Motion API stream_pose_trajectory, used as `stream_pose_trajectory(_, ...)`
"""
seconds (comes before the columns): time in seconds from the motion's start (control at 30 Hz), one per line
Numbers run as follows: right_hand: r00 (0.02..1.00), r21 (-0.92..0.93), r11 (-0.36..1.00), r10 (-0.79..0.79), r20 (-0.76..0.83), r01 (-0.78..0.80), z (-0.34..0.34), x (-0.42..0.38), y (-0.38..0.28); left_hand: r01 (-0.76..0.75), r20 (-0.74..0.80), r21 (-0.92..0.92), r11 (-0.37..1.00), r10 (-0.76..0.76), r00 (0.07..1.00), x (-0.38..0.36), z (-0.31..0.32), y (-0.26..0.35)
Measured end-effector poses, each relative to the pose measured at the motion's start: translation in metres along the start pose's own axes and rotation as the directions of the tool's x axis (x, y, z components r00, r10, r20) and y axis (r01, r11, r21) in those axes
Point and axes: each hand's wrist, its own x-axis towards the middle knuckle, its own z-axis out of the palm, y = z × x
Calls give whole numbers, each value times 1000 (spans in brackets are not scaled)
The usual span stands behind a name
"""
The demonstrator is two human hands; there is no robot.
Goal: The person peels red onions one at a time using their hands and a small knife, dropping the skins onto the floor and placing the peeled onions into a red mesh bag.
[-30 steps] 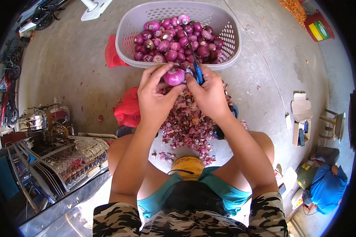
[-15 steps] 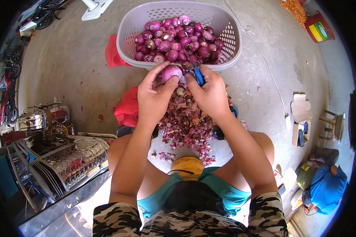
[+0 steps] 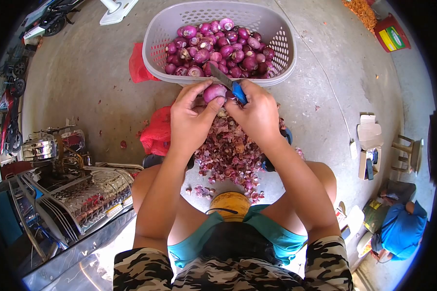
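Between the thumb and fingers of my left hand [image 3: 192, 114] is a red onion [image 3: 214, 93], its smooth purple side facing up. My right hand [image 3: 255, 109] is closed around the blue handle of a knife [image 3: 239, 92]. The blade points up and left, just above the onion and over the basket's near rim. My right thumb is close to the onion's right side, where a dark bit of skin shows. Past my hands, a grey plastic basket [image 3: 155, 29] holds many purple onions [image 3: 218, 48]. A heap of loose onion skins [image 3: 230, 150] lies on the floor beneath my wrists.
Red mesh bags [image 3: 156, 136] lie left of the skins and beside the basket. A yellow container [image 3: 228, 201] is between my legs. Metal racks [image 3: 92, 194] stand at left. On the right are an open cardboard box [image 3: 369, 150], a wooden stool [image 3: 407, 154] and a person in blue [image 3: 400, 233].
The knife has turned, so its blade now shows more broadly and points further left above the onion. The onion has rotated slightly and shifted a little right in my left hand.
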Motion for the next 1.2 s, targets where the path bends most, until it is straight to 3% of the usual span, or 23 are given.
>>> stream_pose_trajectory(0.07, 999, 8, 999, -41, -8, 42, 0, 0, 0, 4, 10, 3, 1000, -4, 1000, -1, -2, -1)
stream_pose_trajectory(0.17, 1000, -10, 1000, 19, -19, -20, -1, 0, -1, 2, 19, -30, 1000, -1, 1000, -2, -1, 1)
stream_pose_trajectory(0.37, 979, 265, 944, 206, 0, -198, 3, 0, 1, 47, 66, -106, 993, -40, 997, 0, -6, 4)
stream_pose_trajectory(0.67, 965, 420, 871, 261, 41, -253, 3, 2, 5, -7, 137, -54, 999, 14, 991, 2, -11, 11)
stream_pose_trajectory(0.77, 989, 393, 908, 138, 45, -144, 3, 3, 10, 2, 128, -40, 999, 3, 992, 3, -11, 9)
stream_pose_trajectory(0.87, 980, 556, 815, 65, 190, -162, -2, 3, -1, 11, 102, -43, 999, -7, 995, 2, -11, 8)
stream_pose_trajectory(0.97, 993, 470, 881, 2, 122, -59, 1, 3, 8, 34, 112, -103, 994, -23, 993, 2, -13, 8)
stream_pose_trajectory(1.2, 992, 269, 955, 126, 10, -125, 6, -1, 1, -41, 128, -99, 994, 53, 990, -1, -7, 9)
